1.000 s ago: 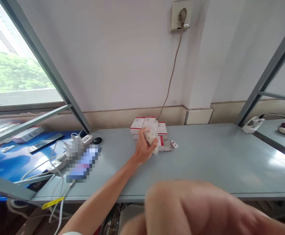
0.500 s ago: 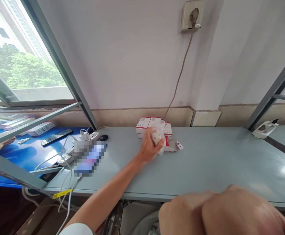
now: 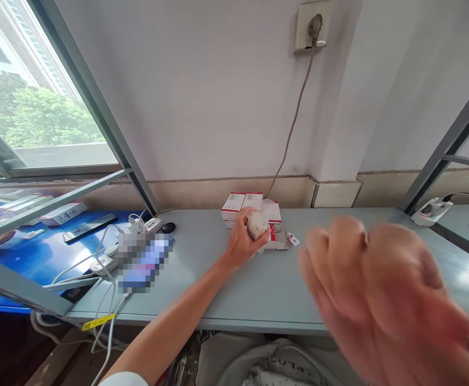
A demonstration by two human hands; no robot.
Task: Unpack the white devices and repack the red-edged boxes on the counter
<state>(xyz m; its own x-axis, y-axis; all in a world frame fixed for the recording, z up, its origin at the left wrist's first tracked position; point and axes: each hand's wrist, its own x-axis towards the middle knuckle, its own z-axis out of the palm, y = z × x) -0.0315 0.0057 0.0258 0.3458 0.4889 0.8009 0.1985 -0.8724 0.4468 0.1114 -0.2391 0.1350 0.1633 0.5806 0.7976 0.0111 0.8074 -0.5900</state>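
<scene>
Boxes [image 3: 234, 202] stand beyond the left hand [image 3: 240, 237], clamped on a whitish object [image 3: 256, 225]; blurred right hand [image 3: 373, 292] seems fisted.

A white sleeve [image 3: 124, 379] shows on the left arm [image 3: 186, 308], plain, its hem a smooth curve; past it the forearm is slim and bare right down to the left hand [image 3: 241, 237], which is bare as well. The right hand [image 3: 373, 289] is large in view and too blurred for me to make out much beyond broad, rounded knuckles. Low down in front I see soft grey cloth [image 3: 234, 354], creased, with dark lettering [image 3: 294, 367] on it; I can't tell which garment it is.
</scene>
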